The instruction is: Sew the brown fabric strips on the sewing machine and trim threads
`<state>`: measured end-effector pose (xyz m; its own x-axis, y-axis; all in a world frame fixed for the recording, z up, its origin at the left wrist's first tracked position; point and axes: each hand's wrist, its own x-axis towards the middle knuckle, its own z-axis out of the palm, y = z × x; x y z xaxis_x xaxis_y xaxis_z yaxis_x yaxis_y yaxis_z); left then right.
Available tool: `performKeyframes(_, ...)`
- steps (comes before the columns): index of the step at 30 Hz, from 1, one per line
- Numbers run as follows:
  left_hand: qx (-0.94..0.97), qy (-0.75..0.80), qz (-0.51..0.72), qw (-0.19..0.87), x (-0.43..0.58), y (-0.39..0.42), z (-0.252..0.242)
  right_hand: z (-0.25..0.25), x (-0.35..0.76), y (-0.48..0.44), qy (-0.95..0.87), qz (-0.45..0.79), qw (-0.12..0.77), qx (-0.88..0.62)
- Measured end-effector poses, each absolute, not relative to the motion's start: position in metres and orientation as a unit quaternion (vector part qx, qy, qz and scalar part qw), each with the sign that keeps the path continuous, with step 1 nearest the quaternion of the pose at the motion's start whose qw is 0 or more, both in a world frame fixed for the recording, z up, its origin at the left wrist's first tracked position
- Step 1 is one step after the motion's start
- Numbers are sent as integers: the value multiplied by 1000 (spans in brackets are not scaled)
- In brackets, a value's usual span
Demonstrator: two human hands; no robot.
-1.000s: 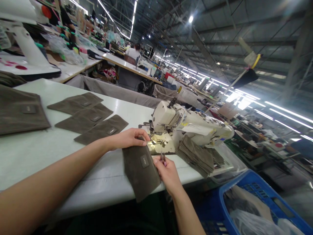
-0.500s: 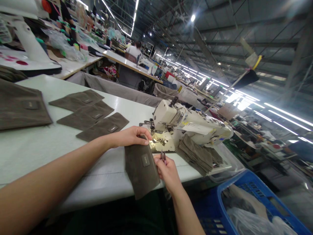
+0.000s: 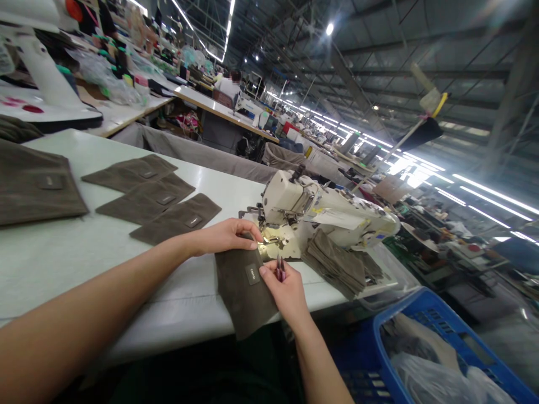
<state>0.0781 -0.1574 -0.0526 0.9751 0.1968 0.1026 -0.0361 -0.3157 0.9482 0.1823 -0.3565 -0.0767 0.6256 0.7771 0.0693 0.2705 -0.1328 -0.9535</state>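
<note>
A brown fabric piece (image 3: 244, 303) with a small label (image 3: 253, 274) hangs over the table's front edge, in front of the sewing machine (image 3: 311, 202). My left hand (image 3: 229, 234) pinches its top corner beside the needle area. Lower down, my right hand (image 3: 288, 289) has its thumb on the piece's right edge near the label. Small thread snips (image 3: 280, 269) are tucked in that same hand, blades pointing up. The fingers behind the fabric are hidden.
Three labelled brown pieces (image 3: 168, 196) lie overlapping on the white table (image 3: 105, 280), with a larger one (image 3: 37, 185) at far left. A stack of brown pieces (image 3: 334, 266) sits under the machine arm. A blue basket (image 3: 381, 348) holding plastic stands at lower right.
My right thumb has shifted slightly left and up onto the fabric piece, close to its label. The left hand keeps its pinch at the top corner.
</note>
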Motion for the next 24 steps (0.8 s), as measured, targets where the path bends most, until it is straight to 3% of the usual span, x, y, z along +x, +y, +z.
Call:
performKeyframes(10,783,87,-30,615,78,-173,-52,-75,182,-354,-360,238,549,-715)
performKeyframes(24,750,90,-35,654,75,-175,-48,-72,182,-358,-373,242,554,-704)
